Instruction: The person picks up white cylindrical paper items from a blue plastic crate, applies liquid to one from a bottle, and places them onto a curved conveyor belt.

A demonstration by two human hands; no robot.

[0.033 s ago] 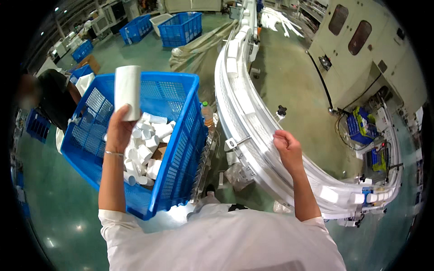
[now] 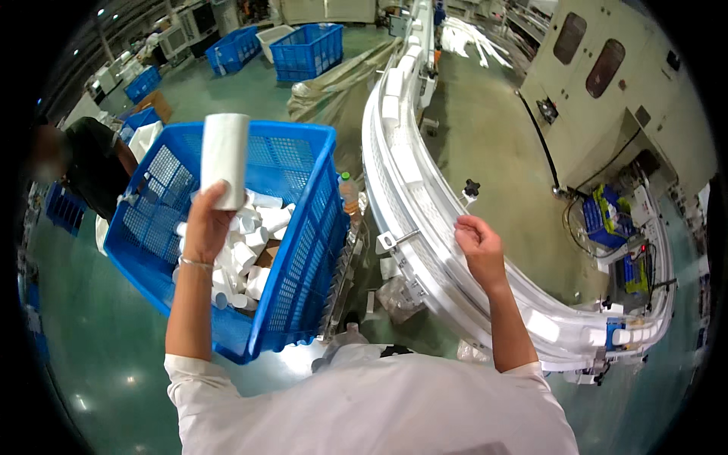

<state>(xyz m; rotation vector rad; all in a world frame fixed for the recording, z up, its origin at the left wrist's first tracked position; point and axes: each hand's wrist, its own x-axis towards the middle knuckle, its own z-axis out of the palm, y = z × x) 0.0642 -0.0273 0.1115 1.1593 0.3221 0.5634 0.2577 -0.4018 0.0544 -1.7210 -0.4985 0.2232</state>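
My left hand (image 2: 208,231) is closed round the lower end of a plain white cylinder (image 2: 224,155), holding it upright above a blue plastic crate (image 2: 303,220). Whether the cylinder is a bottle or a roll cannot be told. Several shorter white cylinders (image 2: 243,258) lie jumbled inside the crate. Over the inner edge of a curved white conveyor (image 2: 425,250) is my right hand (image 2: 481,249), its fingers loosely curled and nothing visible in them. White pieces (image 2: 406,161) lie along the conveyor's track, some beyond the hand and others (image 2: 541,324) nearer, to its right.
A bottle with a green cap (image 2: 347,189) stands between crate and conveyor. A black knob (image 2: 472,187) sticks up beside the conveyor. Another person (image 2: 95,159) is at the far left. More blue crates (image 2: 307,53) stand behind, and a large pale machine (image 2: 607,83) is at right.
My left hand and the white cylinder have shifted slightly to the right and down. My right hand has barely moved.
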